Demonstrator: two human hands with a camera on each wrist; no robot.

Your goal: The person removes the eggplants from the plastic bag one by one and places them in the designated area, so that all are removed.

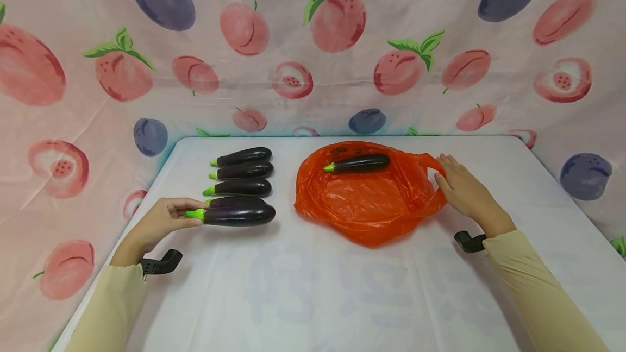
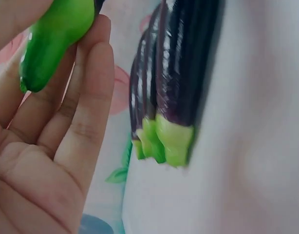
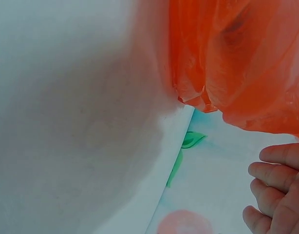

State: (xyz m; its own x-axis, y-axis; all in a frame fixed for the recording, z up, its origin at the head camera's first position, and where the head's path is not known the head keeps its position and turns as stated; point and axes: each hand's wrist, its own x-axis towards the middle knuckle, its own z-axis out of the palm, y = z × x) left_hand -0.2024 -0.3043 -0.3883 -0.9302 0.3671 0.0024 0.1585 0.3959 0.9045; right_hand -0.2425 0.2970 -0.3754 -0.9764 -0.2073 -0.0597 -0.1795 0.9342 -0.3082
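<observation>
In the head view my left hand (image 1: 168, 219) pinches an eggplant (image 1: 239, 215) by its green stem end (image 2: 57, 46), thumb on the near side. The eggplant lies level, partly covering another eggplant (image 1: 230, 200) behind it. Beyond these, several dark eggplants (image 1: 239, 187) form a row with stems to the left. On the right, an orange plastic bag (image 1: 362, 216) lies spread out with one eggplant (image 1: 362, 163) on it. My right hand (image 1: 462, 186) is at the bag's right handle loop, fingers fairly straight. The right wrist view shows those fingers beside the orange plastic; the thumb is out of sight there.
A white-covered table (image 1: 313, 292) carries everything. Behind it hangs a fruit-print cloth (image 1: 303, 31) that meets the table's far edge. Dark wrist mounts (image 1: 162, 263) sit on both wrists.
</observation>
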